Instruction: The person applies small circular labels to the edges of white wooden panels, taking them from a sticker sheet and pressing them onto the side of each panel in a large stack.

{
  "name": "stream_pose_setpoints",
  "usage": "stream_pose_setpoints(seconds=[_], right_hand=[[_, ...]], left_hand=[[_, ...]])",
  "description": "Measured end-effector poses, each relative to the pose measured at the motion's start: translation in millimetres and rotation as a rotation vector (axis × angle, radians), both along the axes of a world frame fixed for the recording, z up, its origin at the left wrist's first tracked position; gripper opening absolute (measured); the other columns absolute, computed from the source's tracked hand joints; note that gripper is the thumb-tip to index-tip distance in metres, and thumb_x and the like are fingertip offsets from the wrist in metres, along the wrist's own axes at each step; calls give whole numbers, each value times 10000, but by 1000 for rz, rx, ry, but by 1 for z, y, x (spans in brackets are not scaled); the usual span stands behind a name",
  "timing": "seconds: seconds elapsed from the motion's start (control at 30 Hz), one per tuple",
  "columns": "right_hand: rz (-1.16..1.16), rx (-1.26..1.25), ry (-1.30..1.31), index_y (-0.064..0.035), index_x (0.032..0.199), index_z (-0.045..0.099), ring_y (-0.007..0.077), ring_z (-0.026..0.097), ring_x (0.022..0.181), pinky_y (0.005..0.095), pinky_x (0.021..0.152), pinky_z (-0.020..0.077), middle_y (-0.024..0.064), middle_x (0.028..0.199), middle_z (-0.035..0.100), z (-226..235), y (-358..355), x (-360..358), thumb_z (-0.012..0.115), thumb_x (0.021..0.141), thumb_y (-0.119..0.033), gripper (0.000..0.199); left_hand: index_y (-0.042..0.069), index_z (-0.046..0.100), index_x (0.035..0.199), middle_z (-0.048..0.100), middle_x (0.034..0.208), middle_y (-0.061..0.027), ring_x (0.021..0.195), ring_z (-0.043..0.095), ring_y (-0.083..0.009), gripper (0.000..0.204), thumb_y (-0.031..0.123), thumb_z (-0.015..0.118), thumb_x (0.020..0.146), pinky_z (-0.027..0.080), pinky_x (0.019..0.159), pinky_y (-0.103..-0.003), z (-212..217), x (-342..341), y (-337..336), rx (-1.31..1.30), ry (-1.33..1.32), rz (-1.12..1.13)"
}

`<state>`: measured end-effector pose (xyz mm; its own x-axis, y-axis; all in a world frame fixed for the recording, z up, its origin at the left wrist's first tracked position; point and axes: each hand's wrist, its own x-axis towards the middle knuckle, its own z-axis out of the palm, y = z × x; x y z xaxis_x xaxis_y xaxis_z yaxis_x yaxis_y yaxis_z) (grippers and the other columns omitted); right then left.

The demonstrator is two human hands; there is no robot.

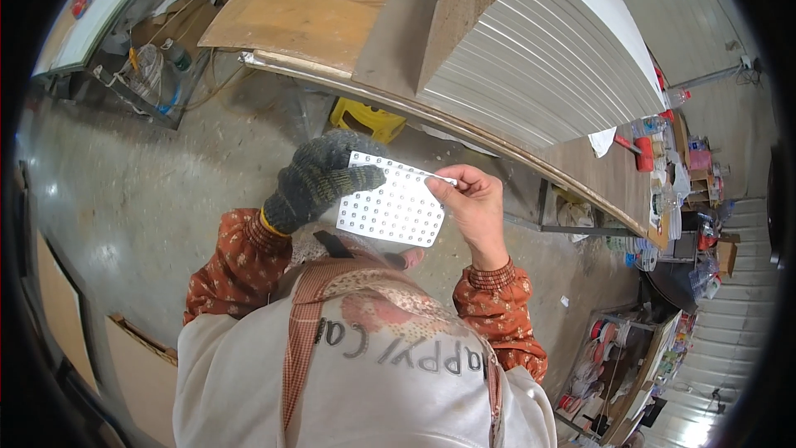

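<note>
Grey floor point(199, 149), spotted, shiny in patches — long workbench point(580, 176) ahead, cluttered rack point(652, 362) at right — ribbed pale wall point(723, 340) beyond, catching glare.

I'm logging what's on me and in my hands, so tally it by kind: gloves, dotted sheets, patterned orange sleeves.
Glove: 1, on the left hand
Sheet: 1 visible, between the left hand and the bare right hand
Sleeves: 2, one on each arm
Total: 4
</note>
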<state>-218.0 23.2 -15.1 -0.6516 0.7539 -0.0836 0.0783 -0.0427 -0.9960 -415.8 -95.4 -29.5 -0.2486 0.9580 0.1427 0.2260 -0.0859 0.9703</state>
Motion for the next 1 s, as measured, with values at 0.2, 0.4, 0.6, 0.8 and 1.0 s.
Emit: stream_pose_setpoints(seconds=[0.2, 0.4, 0.6, 0.8, 1.0], right_hand=[[-56, 126, -53, 11, 847, 667, -9, 470, 553, 149, 494, 359, -55, 656, 587, 0, -3, 5, 675, 771, 5, 77], [-80, 172, -50, 3, 850, 676, -6, 467, 562, 150, 503, 358, -44, 680, 608, 3, -8, 7, 683, 764, -2, 87], [-73, 124, -51, 14, 853, 672, -6, 471, 568, 147, 506, 360, -37, 689, 611, 3, -9, 8, 675, 777, -1, 78], [-52, 50, -24, 25, 875, 659, 2, 495, 579, 147, 517, 379, -16, 708, 625, 2, -6, 6, 668, 786, 1, 93], [57, -109, 60, 28, 948, 621, 42, 589, 676, 171, 603, 458, 32, 784, 666, 8, -5, 0, 649, 795, 9, 157]], left_hand=[[71, 653, 988, 637, 979, -89, 914, 596, -220, 203, 114, 632, 791, 477, 810, -333, -10, -5, -4, 148, 188, -28], [139, 663, 986, 630, 1009, -72, 948, 583, -235, 215, 109, 596, 784, 459, 850, -355, -26, -6, -3, 268, 307, -19], [70, 655, 995, 638, 1011, -97, 908, 611, -201, 205, 65, 593, 800, 494, 799, -312, -31, -7, -10, 266, 473, 23], [8, 649, 982, 645, 999, -109, 883, 625, -168, 172, 33, 579, 826, 517, 766, -276, -25, -1, -6, 389, 122, 38], [-13, 647, 968, 648, 987, -117, 867, 622, -151, 164, 38, 592, 822, 513, 726, -260, -17, 0, -12, 155, -338, 56]])
